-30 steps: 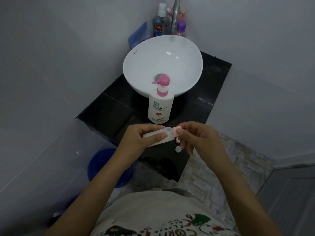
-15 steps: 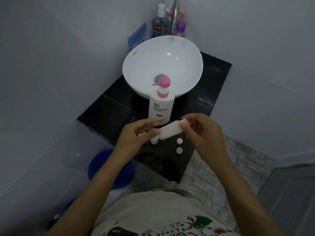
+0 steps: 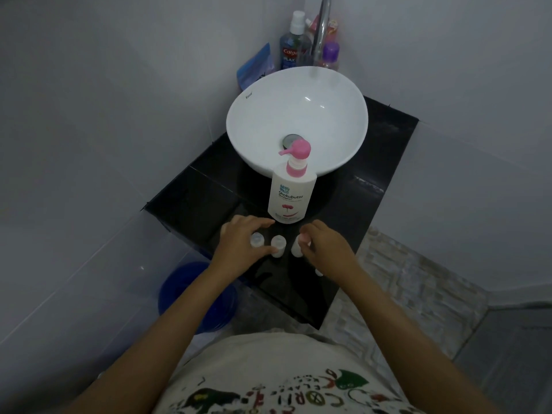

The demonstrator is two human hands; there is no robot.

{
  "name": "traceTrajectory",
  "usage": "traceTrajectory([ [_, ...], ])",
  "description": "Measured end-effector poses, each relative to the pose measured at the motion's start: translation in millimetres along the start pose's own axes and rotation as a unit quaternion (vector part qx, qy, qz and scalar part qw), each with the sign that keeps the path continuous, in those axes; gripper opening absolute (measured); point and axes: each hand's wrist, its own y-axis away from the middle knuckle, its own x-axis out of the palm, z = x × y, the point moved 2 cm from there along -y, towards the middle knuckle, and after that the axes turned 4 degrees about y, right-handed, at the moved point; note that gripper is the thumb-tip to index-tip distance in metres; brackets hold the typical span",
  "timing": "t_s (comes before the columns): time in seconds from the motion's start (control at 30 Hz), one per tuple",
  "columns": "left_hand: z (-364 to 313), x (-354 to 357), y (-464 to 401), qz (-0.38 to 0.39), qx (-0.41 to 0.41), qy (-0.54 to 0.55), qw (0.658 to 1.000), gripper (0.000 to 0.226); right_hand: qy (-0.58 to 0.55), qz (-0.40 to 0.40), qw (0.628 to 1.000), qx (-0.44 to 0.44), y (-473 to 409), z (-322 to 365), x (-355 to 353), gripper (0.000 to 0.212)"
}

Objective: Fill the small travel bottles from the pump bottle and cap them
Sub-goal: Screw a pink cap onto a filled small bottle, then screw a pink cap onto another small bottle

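Note:
The white pump bottle (image 3: 292,195) with a pink pump stands on the black counter (image 3: 191,192) in front of the sink. Three small white travel bottles stand in a row before it. My left hand (image 3: 242,245) lies with fingers spread around the uncapped left bottle (image 3: 256,239), its thumb beside the uncapped middle bottle (image 3: 278,245). My right hand (image 3: 327,248) grips the right bottle (image 3: 296,248) by its pink cap (image 3: 305,236); the bottle is upright on the counter. A loose pale cap (image 3: 319,272) lies partly hidden under my right wrist.
A white bowl sink (image 3: 239,121) with a chrome tap (image 3: 322,28) fills the back of the counter. Toiletry bottles (image 3: 291,43) and a blue packet (image 3: 256,67) crowd the corner behind it. A blue bucket (image 3: 182,289) stands on the floor below the counter's left edge.
Both hands dropped from mid-air to the counter. The capped bottle passed from my left hand to my right and now stands upright at the right of the row.

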Motion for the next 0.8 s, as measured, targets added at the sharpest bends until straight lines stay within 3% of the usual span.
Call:
traceTrajectory([
  [0.17, 4.3, 13.8, -15.6, 0.028, 0.038, -0.093, 0.995, 0.057, 0.011, 0.018, 1.000, 0.010, -5.5, -3.5, 15.3, 0.027],
  [0.4, 11.3, 28.6, -26.6, 0.067, 0.056, -0.156, 0.984, 0.056, -0.009, 0.035, 0.999, 0.041, -2.2, -10.3, 15.2, 0.060],
  [0.57, 13.1, 34.3, -30.6, 0.098, 0.047, -0.193, 0.975, 0.055, -0.032, 0.011, 0.997, 0.070, 4.9, -15.2, 10.8, 0.055],
  [0.8, 10.9, 34.0, -32.7, 0.095, 0.048, -0.200, 0.974, 0.033, -0.073, -0.017, 0.984, 0.161, 16.0, -39.5, 10.0, 0.050],
])
